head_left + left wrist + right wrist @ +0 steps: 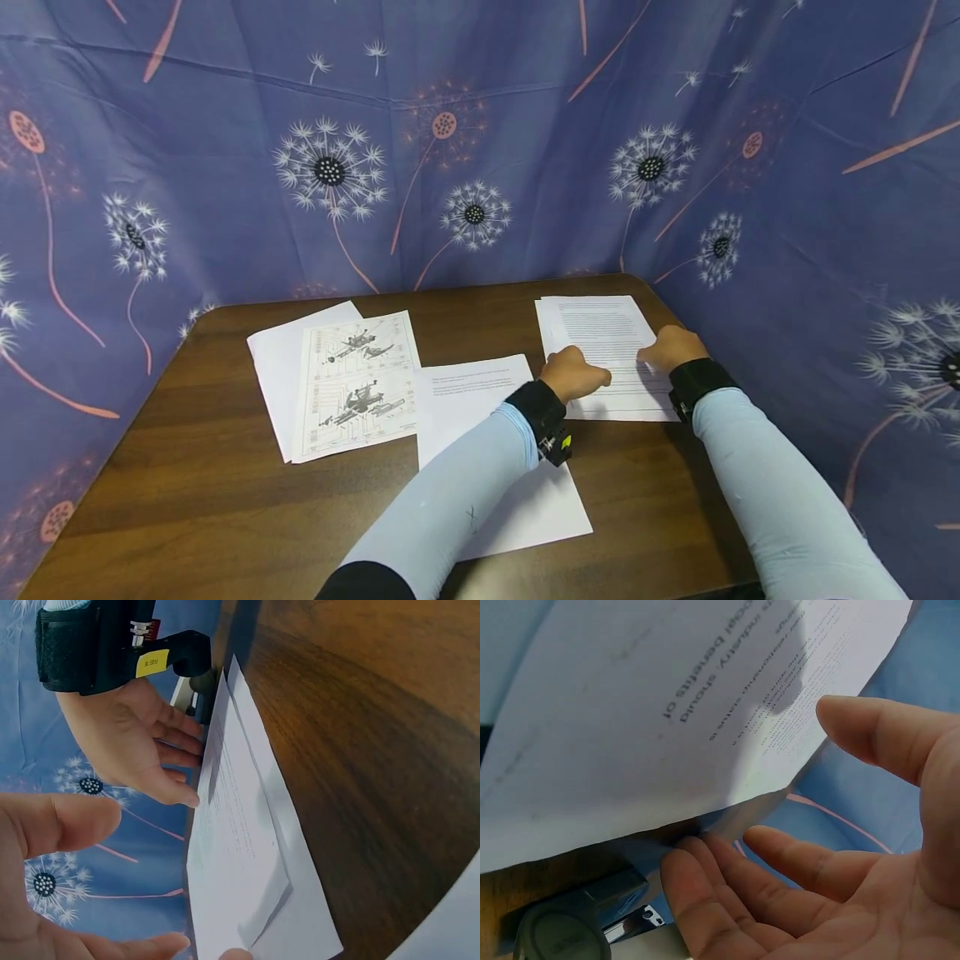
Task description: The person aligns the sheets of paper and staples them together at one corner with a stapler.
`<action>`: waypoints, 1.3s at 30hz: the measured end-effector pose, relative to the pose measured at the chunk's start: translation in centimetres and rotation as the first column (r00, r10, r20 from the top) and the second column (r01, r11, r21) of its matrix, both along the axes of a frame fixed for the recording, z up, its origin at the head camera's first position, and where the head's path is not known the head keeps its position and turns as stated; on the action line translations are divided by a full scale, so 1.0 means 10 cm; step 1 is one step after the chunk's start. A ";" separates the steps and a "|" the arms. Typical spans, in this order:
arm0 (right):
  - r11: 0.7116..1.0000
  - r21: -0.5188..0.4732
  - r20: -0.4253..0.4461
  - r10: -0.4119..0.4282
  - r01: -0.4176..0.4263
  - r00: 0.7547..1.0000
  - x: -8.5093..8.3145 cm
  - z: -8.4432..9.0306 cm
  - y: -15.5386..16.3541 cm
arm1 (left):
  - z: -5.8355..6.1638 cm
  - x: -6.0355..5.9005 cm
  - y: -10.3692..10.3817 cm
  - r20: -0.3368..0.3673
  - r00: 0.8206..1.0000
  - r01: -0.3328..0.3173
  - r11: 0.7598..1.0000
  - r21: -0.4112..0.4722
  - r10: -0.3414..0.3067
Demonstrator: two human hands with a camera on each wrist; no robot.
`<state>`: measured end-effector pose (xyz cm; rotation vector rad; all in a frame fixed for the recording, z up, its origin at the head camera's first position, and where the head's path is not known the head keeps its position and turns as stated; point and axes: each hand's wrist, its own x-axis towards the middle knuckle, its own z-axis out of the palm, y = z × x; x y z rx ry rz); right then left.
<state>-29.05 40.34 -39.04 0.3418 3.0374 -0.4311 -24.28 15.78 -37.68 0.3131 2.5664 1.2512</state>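
Light-blue sleeves (450, 492) cover both forearms, reaching in from the bottom edge. Under the left forearm: single sheet (457, 421), few lines of text near its top, lying aslant on a brown wooden table (187, 500). Black wristbands (536, 408) on both wrists, left one with a yellow tag.

Left hand (573, 375) is over the left side of the text pages (600, 333), thumb and fingers spread apart in its wrist view; can't tell if a fingertip touches paper. Right hand (672, 348) is at the pages' right edge, thumb away from loosely bent fingers, page edge running between them; not pinching, contact unclear.

Text pages lie on the table's right side, edges slightly offset, dense print on top. Left side: diagram sheet (363, 383) with two exploded drawings, partly covering white paper (277, 383). Behind everything, blue-purple cloth (540, 167) with dandelion print.
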 end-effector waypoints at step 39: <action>0.997 0.064 -0.062 -0.046 0.050 0.997 -0.05 -0.05 -0.13 | -0.08 -0.22 -0.01 0.035 0.995 -0.094 0.994 0.053 0.092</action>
